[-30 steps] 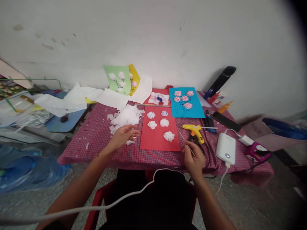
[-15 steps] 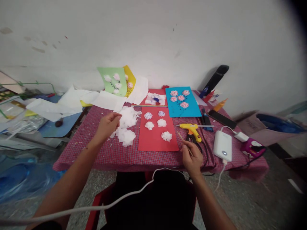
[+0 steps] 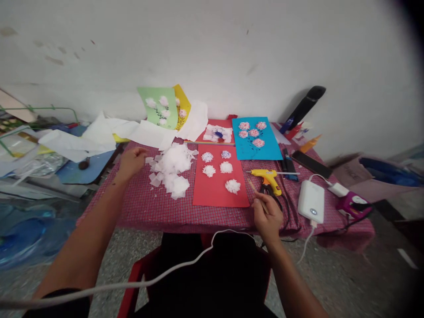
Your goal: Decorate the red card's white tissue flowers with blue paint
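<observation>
My right hand [image 3: 269,216] is closed around a thin wooden stick [image 3: 252,183], beside the lower right corner of a red sheet [image 3: 212,194]. Several ruffled paper flowers lie on that sheet, among them a white flower [image 3: 232,186] nearest my right hand. On the left, my left hand [image 3: 131,162] hovers over the checked cloth with its fingers pinched together; whatever may be between them is too small to make out. Just right of it spreads a heap of white tissue squares [image 3: 174,161]. A yellow glue gun [image 3: 267,176] rests right of the red sheet.
A blue card with pink flowers [image 3: 256,152] lies at the back, near a green card [image 3: 157,104] leaning on the wall. To the right are a white power bank [image 3: 311,202], a dark phone [image 3: 312,164] and cables. A white cable [image 3: 185,266] crosses over my lap.
My left hand has moved left, away from the tissue heap, uncovering more of its squares. My right hand keeps its hold on the stick, and the view has shifted slightly.
</observation>
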Demonstrator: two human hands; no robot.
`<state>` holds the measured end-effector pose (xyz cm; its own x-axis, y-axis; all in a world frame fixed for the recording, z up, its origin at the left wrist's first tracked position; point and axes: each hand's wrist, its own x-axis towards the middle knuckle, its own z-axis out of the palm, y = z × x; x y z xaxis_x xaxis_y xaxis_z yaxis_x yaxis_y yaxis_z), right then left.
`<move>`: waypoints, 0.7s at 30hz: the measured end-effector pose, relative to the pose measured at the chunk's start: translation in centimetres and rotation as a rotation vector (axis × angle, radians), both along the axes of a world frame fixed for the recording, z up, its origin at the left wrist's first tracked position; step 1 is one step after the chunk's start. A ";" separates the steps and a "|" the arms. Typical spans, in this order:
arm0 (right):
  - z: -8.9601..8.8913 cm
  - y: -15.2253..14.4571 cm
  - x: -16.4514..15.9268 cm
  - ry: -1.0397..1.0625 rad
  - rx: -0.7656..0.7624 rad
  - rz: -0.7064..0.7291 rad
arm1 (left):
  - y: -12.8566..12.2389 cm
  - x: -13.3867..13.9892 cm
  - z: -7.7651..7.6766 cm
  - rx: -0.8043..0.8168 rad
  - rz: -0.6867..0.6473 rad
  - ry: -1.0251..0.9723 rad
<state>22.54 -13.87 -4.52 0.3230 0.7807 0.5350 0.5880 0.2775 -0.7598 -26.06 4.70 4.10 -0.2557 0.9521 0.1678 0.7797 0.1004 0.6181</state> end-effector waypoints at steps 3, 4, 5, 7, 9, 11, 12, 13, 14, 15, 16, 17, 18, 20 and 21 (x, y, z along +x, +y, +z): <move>0.0 0.0 -0.1 0.005 -0.017 -0.018 | 0.6 -1.6 -0.5 -0.021 -0.013 0.115; 0.0 0.0 -0.2 0.007 -0.021 -0.020 | 0.6 -2.0 -0.8 -0.018 -0.040 0.170; 0.0 0.0 -0.2 0.010 -0.025 -0.019 | 0.6 -2.4 -1.0 -0.004 -0.053 0.199; -0.1 0.0 -0.3 0.025 -0.037 -0.014 | 0.4 -2.6 -1.4 0.037 -0.067 0.219; -0.2 0.1 -0.4 0.053 -0.051 -0.013 | -0.3 -1.9 -1.4 0.127 -0.064 0.242; -0.1 0.1 -0.6 0.091 -0.057 -0.013 | -1.4 0.0 -0.9 0.270 -0.064 0.240; 0.0 0.1 -0.7 0.109 -0.055 -0.015 | -2.2 1.3 -0.6 0.344 -0.093 0.216; 0.2 0.1 -0.8 0.122 -0.052 -0.016 | -3.0 3.0 -0.3 0.417 -0.132 0.188; 0.3 0.1 -0.9 0.132 -0.049 -0.015 | -3.9 4.8 0.0 0.492 -0.172 0.158; 0.5 0.1 -1.0 0.138 -0.044 -0.011 | -4.9 6.7 0.1 0.566 -0.209 0.119; 0.6 0.1 -1.1 0.143 -0.040 -0.005 | -5.8 8.7 0.1 0.597 -0.278 0.082; 0.7 0.1 -1.1 0.145 -0.034 0.004 | -6.6 10.7 0.0 0.594 -0.382 0.043; 0.7 0.1 -1.1 0.143 -0.030 0.013 | -7.2 12.7 -0.2 0.552 -0.500 0.009; 0.5 0.1 -1.1 0.122 -0.032 0.029 | -7.8 16.4 -0.8 0.419 -0.726 -0.023; 0.4 0.1 -1.1 0.103 -0.036 0.034 | -7.8 18.0 -1.2 0.368 -0.822 -0.040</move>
<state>21.46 -13.73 -4.14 0.3478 0.8102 0.4718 0.4972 0.2672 -0.8254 -8.06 -3.12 2.93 0.4699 0.7250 0.5035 0.4952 -0.6887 0.5296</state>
